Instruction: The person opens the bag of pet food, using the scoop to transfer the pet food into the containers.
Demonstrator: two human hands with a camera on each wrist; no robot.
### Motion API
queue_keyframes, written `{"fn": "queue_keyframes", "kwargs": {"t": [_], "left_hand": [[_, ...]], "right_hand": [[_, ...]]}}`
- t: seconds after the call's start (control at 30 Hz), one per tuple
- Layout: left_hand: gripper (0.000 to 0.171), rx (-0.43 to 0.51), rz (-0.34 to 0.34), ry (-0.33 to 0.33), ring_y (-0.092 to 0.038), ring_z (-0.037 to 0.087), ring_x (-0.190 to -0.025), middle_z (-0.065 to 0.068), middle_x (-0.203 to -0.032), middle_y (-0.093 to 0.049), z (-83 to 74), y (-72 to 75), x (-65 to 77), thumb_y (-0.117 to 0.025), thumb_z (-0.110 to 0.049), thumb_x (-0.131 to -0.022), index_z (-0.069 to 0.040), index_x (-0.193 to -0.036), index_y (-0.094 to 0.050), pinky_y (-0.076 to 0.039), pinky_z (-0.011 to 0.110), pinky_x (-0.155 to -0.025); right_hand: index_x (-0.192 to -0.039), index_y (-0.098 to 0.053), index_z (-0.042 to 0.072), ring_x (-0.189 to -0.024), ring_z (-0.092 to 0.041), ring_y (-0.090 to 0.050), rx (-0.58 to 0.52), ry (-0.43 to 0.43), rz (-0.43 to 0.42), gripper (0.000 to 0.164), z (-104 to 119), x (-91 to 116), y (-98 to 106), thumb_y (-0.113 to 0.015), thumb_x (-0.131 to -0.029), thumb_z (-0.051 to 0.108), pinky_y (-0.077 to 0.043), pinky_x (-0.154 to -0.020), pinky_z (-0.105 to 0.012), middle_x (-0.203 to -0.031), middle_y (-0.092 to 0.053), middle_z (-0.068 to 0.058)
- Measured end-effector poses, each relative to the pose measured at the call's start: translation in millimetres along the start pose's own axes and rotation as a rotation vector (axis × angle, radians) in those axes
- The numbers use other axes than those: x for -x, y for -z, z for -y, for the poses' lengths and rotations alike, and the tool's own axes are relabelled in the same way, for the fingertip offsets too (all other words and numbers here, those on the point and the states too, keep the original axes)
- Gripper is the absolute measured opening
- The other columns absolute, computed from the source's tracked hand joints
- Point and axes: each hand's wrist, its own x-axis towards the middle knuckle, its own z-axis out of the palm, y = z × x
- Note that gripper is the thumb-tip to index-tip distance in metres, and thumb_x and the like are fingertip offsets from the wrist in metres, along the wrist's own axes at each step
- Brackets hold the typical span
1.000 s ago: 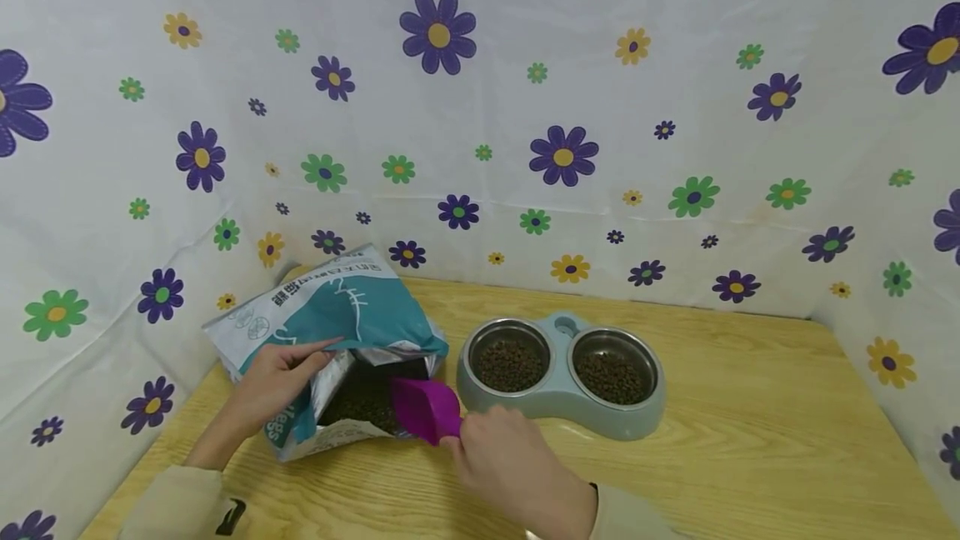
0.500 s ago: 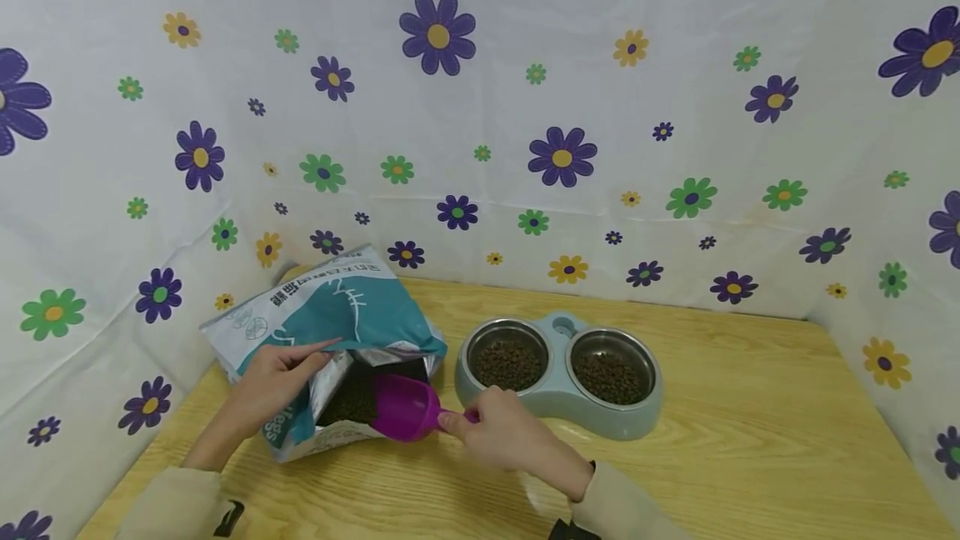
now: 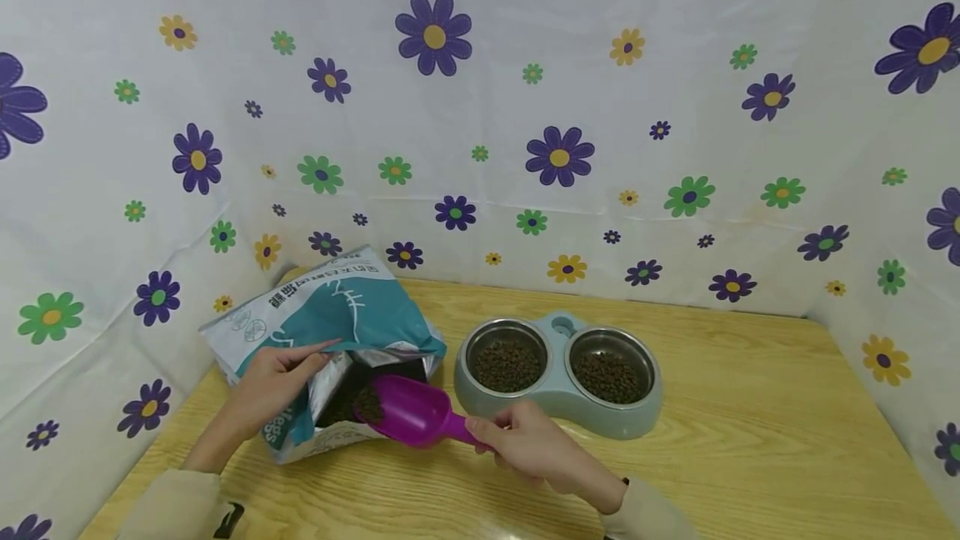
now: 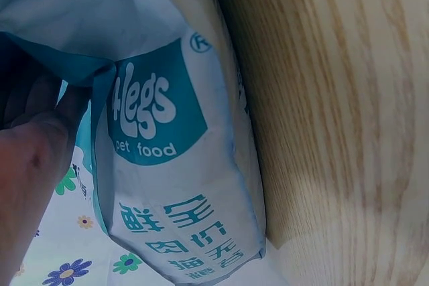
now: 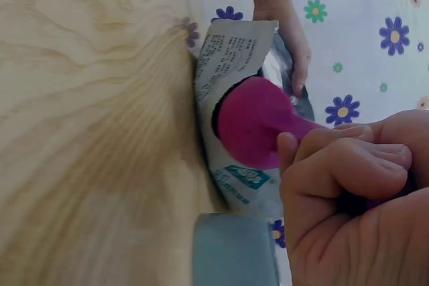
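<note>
A teal and white pet food bag [image 3: 375, 302] lies on its side, mouth open toward me, with kibble inside. At the opening's left edge, my left hand [image 3: 272, 386] pinches the bag's edge; the left wrist view shows its fingers partly hidden behind the film [image 4: 94, 75]. In my right hand [image 3: 534, 445] is the handle of a magenta scoop [image 3: 422, 417], fingers curled round it. The scoop's front end reaches into the bag mouth, with kibble [image 3: 367, 403] at its lip. The right wrist view shows the underside of the scoop.
Right of the bag stands a light blue double feeder [image 3: 558, 382]. Its two steel bowls hold brown kibble [image 3: 508, 365]. The wooden table [image 3: 750, 423] meets a flower-patterned cloth [image 3: 495, 107] at the back and both sides.
The scoop went deeper into the bag, then drew back right and tilted open side up, with kibble showing at its lip. My right hand moved right with it; the left stayed put.
</note>
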Motion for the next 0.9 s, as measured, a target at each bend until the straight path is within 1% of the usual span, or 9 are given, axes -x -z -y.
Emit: {"fn": "queue_keyframes", "kwargs": {"t": [0.07,0.1,0.3,0.33,0.5,0.53,0.63,0.8,0.9], "left_hand": [[0.034,0.001,0.000,0.004,-0.027,0.004,-0.053,-0.003,-0.064,-0.045,0.0,0.2,0.2,-0.057,-0.027,-0.107,-0.010,-0.134,-0.070,-0.036,0.031,-0.049],[0.034,0.001,0.000,0.007,-0.026,0.004,-0.052,-0.003,-0.064,-0.041,0.0,0.1,0.2,-0.057,-0.027,-0.107,-0.011,-0.134,-0.070,-0.035,0.031,-0.049],[0.035,0.004,0.006,0.018,-0.023,0.004,-0.050,-0.005,-0.062,-0.039,-0.9,0.0,-0.3,-0.056,-0.028,-0.107,-0.011,-0.135,-0.069,-0.035,0.031,-0.048],[0.035,0.003,0.006,0.019,-0.024,0.004,-0.051,-0.005,-0.063,-0.043,-1.1,0.1,-0.2,-0.056,-0.028,-0.107,-0.011,-0.135,-0.069,-0.035,0.031,-0.048],[0.035,0.005,0.004,0.011,-0.027,0.004,-0.054,0.001,-0.066,-0.052,-1.1,0.0,-0.1,-0.056,-0.028,-0.107,-0.011,-0.135,-0.069,-0.035,0.032,-0.049],[0.035,0.007,0.003,0.009,-0.027,0.004,-0.054,0.002,-0.066,-0.052,-1.0,-0.1,-0.1,-0.056,-0.027,-0.107,-0.010,-0.134,-0.069,-0.035,0.032,-0.049],[0.035,0.010,0.004,0.003,-0.025,0.003,-0.051,0.000,-0.064,-0.047,-1.2,-0.7,0.0,-0.056,-0.027,-0.107,-0.009,-0.134,-0.069,-0.035,0.032,-0.048],[0.036,0.009,0.005,0.010,-0.021,0.002,-0.047,-0.008,-0.057,-0.031,-2.2,-1.0,0.6,-0.056,-0.028,-0.107,-0.010,-0.135,-0.069,-0.033,0.030,-0.043],[0.036,0.009,0.007,0.017,-0.020,0.002,-0.046,-0.009,-0.056,-0.028,-2.9,-1.1,1.2,-0.056,-0.029,-0.107,-0.011,-0.135,-0.069,-0.033,0.029,-0.041]], "right_hand": [[-0.090,-0.071,-0.008,-0.039,-0.006,-0.024,-0.032,-0.004,0.003,0.055,-5.3,1.5,1.5,-0.063,-0.101,0.045,-0.022,-0.036,-0.021,-0.053,-0.045,0.004],[-0.091,-0.071,-0.008,-0.039,-0.005,-0.024,-0.039,-0.003,0.002,0.055,-7.6,2.1,2.2,-0.063,-0.100,0.045,-0.022,-0.036,-0.021,-0.053,-0.045,0.004],[-0.093,-0.070,-0.010,-0.040,-0.005,-0.025,-0.068,0.004,-0.002,0.054,-14.7,6.6,6.6,-0.062,-0.101,0.043,-0.022,-0.038,-0.020,-0.055,-0.045,0.004],[-0.094,-0.070,-0.010,-0.040,-0.005,-0.025,-0.071,0.003,-0.004,0.055,-14.9,7.5,7.2,-0.062,-0.101,0.044,-0.023,-0.038,-0.020,-0.056,-0.046,0.004],[-0.095,-0.071,-0.010,-0.041,-0.006,-0.025,-0.112,-0.004,-0.020,0.057,-13.8,12.3,9.4,-0.064,-0.099,0.046,-0.023,-0.038,-0.020,-0.057,-0.047,0.003],[-0.095,-0.070,-0.011,-0.041,-0.006,-0.024,-0.119,-0.001,-0.022,0.057,-13.4,13.3,9.9,-0.064,-0.099,0.046,-0.023,-0.038,-0.020,-0.057,-0.046,0.003],[-0.096,-0.068,-0.013,-0.041,-0.006,-0.024,-0.141,0.011,-0.024,0.059,-13.0,15.9,11.5,-0.064,-0.099,0.046,-0.022,-0.038,-0.020,-0.057,-0.045,0.003],[-0.100,-0.064,-0.017,-0.041,-0.006,-0.023,-0.189,0.026,-0.010,0.062,-13.2,19.6,16.2,-0.064,-0.100,0.045,-0.021,-0.039,-0.020,-0.056,-0.041,0.003],[-0.100,-0.063,-0.017,-0.041,-0.005,-0.023,-0.208,0.030,-0.010,0.061,-13.7,22.2,20.7,-0.064,-0.100,0.045,-0.021,-0.039,-0.020,-0.055,-0.039,0.004]]}}
